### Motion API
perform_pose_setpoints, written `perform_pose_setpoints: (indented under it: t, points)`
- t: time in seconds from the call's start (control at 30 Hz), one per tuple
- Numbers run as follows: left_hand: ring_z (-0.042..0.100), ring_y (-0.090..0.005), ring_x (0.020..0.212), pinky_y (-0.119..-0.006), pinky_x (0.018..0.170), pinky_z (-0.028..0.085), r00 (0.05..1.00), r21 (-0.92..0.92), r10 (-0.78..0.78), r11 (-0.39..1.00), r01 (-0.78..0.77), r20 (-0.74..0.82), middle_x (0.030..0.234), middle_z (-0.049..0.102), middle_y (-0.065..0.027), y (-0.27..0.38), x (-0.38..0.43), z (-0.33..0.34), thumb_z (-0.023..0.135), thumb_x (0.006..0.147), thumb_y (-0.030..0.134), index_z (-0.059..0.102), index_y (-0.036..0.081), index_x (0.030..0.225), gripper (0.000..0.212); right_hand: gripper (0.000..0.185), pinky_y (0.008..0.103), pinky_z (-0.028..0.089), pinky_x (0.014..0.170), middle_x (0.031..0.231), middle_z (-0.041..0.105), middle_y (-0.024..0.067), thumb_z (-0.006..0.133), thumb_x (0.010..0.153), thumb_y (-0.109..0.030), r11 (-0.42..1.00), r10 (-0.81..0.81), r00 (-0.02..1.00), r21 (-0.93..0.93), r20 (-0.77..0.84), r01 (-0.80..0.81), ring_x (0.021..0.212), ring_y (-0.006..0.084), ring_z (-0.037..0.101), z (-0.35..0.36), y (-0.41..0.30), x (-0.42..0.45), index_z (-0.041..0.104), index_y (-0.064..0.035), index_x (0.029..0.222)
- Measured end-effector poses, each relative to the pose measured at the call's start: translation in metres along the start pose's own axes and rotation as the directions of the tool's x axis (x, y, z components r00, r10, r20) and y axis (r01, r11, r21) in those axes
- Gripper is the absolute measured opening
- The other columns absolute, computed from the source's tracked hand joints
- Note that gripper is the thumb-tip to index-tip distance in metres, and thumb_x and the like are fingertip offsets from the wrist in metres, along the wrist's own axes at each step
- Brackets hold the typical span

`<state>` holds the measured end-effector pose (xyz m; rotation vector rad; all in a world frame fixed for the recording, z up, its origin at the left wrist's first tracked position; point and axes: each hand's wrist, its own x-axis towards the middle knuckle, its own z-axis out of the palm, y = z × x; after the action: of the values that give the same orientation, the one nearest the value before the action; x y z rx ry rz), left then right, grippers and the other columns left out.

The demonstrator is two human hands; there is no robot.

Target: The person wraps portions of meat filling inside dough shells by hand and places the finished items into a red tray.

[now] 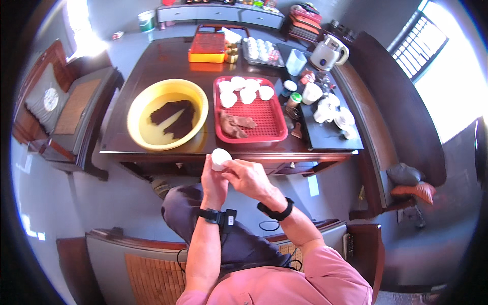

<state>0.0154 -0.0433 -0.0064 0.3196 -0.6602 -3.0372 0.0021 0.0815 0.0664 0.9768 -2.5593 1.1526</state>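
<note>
A small white cup (221,159) is held in front of the table's near edge. My left hand (214,183) grips it from the left and below. The fingers of my right hand (248,177) touch its right side and hold it too. Beyond the cup, a red plastic basket (283,129) carries several white cups (248,95) at its far end and a crumpled brown cloth (234,124) at its near left. To the left stands a yellow plastic basin (133,129) of yellowish liquid with a dark cloth (179,116) in it.
A black tray (324,139) with white teaware is at the table's right, near jars (294,100) and an electric kettle (328,53). Farther back are an orange-and-red box (207,47) and a tray of small white cups (261,49). Wooden benches flank the dark wooden table (164,57).
</note>
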Motion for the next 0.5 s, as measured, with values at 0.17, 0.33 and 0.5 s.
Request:
perform_pose_setpoints:
  t: [0.17,0.33,0.5]
  points:
    - [0.060,-0.0159,0.100,-0.032,0.086,0.047,0.996,0.069,-0.022,0.997,0.017,0.081,0.108,0.064,-0.0037,0.003,-0.003,0.010,0.044,0.101,0.042,0.057,0.010,0.117,0.038,0.015,0.0389,0.053,0.067,0.080,0.063,0.0140,0.066,0.083,-0.010,0.998,0.060,0.995,0.020,-0.080,-0.059,0.076,0.0350,0.065,0.001,0.005,-0.005,0.066,-0.0037,0.097]
    - [0.060,-0.0157,0.096,-0.032,0.077,0.049,0.985,0.270,-0.158,0.953,0.135,0.063,0.115,0.061,-0.0052,-0.001,-0.001,0.017,0.047,0.099,0.044,0.048,0.016,0.129,0.041,0.015,0.0395,0.053,0.065,0.085,0.064,0.0135,0.065,0.084,-0.012,0.998,0.063,0.987,0.014,-0.146,-0.062,0.078,0.0344,0.065,-0.020,0.028,-0.014,0.064,-0.0062,0.097]
    - [0.063,-0.0184,0.085,-0.030,0.070,0.051,0.998,0.399,-0.056,0.915,0.064,-0.031,0.112,0.063,-0.0099,0.001,-0.007,0.021,0.048,0.099,0.039,0.049,0.009,0.128,0.042,0.011,0.0384,0.055,0.072,0.089,0.069,0.0141,0.069,0.081,-0.012,0.943,0.193,0.916,-0.193,-0.352,-0.273,0.082,0.0320,0.068,-0.075,0.092,-0.027,0.069,-0.0056,0.090]
